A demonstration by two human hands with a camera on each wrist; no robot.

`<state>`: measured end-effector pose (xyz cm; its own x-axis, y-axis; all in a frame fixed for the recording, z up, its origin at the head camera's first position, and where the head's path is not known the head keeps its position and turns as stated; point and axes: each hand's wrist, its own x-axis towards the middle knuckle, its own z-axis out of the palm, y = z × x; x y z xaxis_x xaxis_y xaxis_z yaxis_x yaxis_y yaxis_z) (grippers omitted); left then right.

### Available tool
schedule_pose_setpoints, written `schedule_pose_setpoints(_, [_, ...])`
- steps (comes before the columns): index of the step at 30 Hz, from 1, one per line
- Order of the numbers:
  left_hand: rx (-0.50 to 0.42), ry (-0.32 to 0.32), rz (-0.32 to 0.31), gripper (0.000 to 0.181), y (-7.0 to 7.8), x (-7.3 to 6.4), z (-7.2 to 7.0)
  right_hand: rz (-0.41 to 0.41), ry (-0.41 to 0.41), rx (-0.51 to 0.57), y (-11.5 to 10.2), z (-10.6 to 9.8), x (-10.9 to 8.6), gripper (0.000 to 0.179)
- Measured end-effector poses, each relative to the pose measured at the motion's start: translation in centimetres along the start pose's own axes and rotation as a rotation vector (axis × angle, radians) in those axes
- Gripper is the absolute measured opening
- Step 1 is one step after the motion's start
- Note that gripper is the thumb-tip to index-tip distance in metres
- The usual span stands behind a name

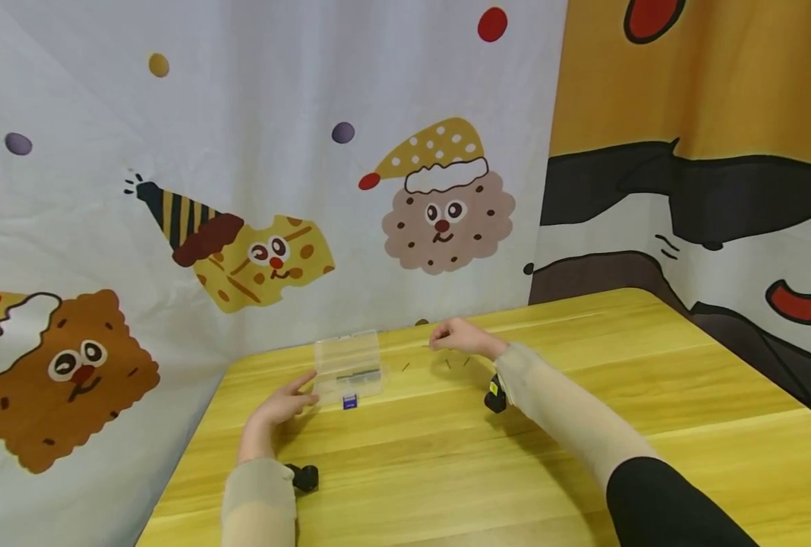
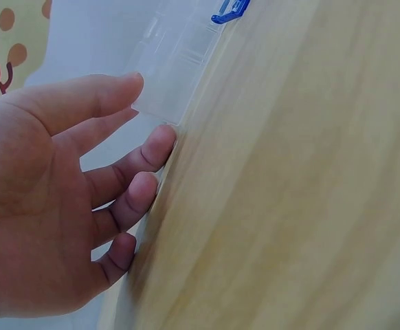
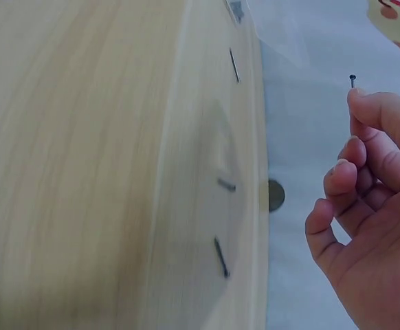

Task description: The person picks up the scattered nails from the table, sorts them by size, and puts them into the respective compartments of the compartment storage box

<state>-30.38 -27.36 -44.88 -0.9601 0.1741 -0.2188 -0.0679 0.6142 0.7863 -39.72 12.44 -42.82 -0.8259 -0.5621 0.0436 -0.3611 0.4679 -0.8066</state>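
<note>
A clear plastic box (image 1: 347, 352) with a blue latch (image 1: 350, 402) stands with its lid raised on the table's far left part. Several dark, thin pieces lie inside it. My left hand (image 1: 285, 403) is at the box's left side, fingers loosely spread, with fingertips at its corner in the left wrist view. My right hand (image 1: 462, 336), lifted above the table, pinches a small screw (image 3: 352, 80) between thumb and finger, its head sticking out. Below it lie three loose screws, one nearest the box (image 3: 234, 65), one in the middle (image 3: 226, 184) and one farther off (image 3: 221, 258).
The wooden table (image 1: 405, 471) ends at the back against a hanging white cloth (image 1: 276, 99) printed with cartoon food. A cloth with orange and black shapes (image 1: 651, 99) hangs at the right.
</note>
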Motion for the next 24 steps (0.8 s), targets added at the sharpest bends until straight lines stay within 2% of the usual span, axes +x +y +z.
schedule_pose_setpoints(6, [-0.008, 0.009, -0.004, 0.065, 0.1, -0.2, -0.1, -0.048, -0.058, -0.027, -1.3, 1.8, 1.6, 0.026])
schedule_pose_setpoints(13, [-0.013, 0.031, -0.002, 0.063, 0.2, -0.4, 0.1, -0.116, -0.085, -0.101, -2.6, 3.9, 3.1, 0.020])
schedule_pose_setpoints(24, [-0.047, 0.034, 0.000, 0.063, 0.2, -0.3, 0.2, -0.132, -0.103, -0.140, -4.4, 5.9, 4.4, 0.011])
